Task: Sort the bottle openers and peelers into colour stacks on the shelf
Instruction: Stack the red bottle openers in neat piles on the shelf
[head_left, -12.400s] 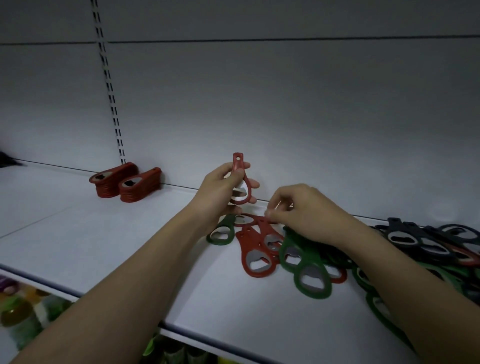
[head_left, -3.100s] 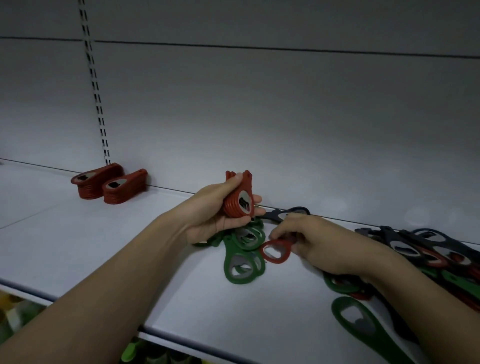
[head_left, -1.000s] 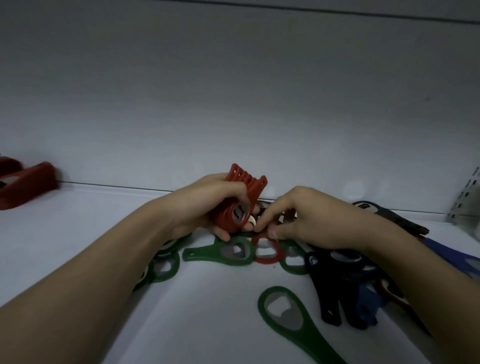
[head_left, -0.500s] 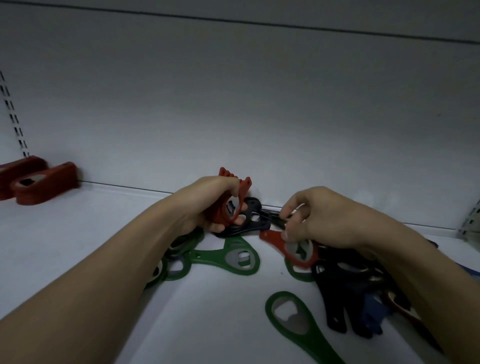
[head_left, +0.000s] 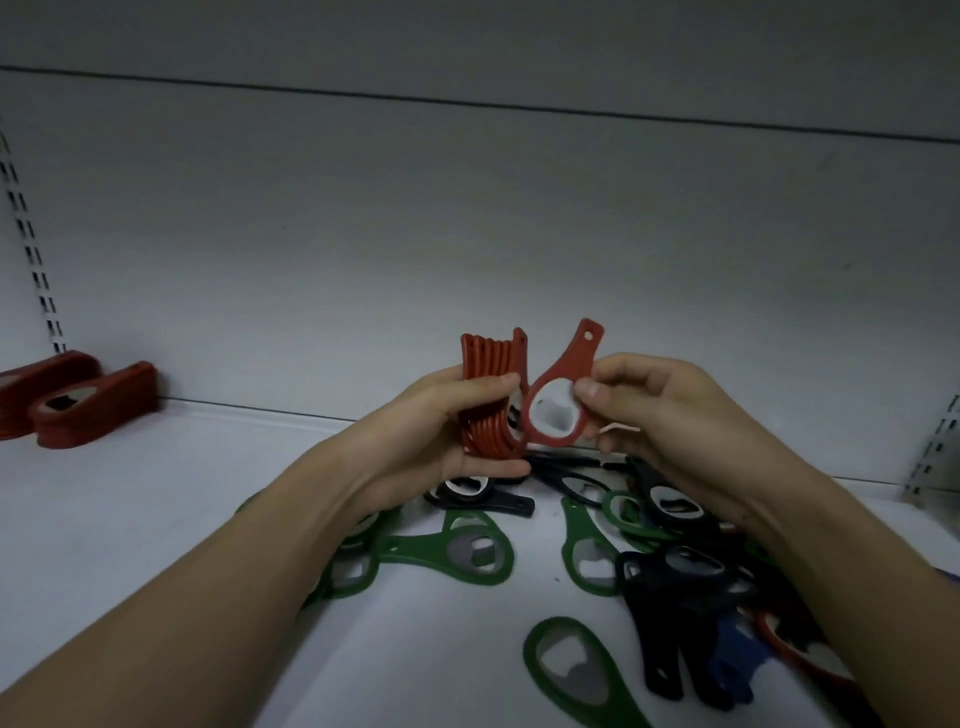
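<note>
Gathering of reds is in hand: left hand clamps a bundle of red bottle openers above the shelf; at its 3 o'clock, right hand pinches one red opener, touching. Next, align and nest it.

matt red plastic opener, smooth white shelf

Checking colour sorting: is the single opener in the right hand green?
No, the right hand pinches a single red plastic bottle opener beside the left hand's red bundle.
</note>
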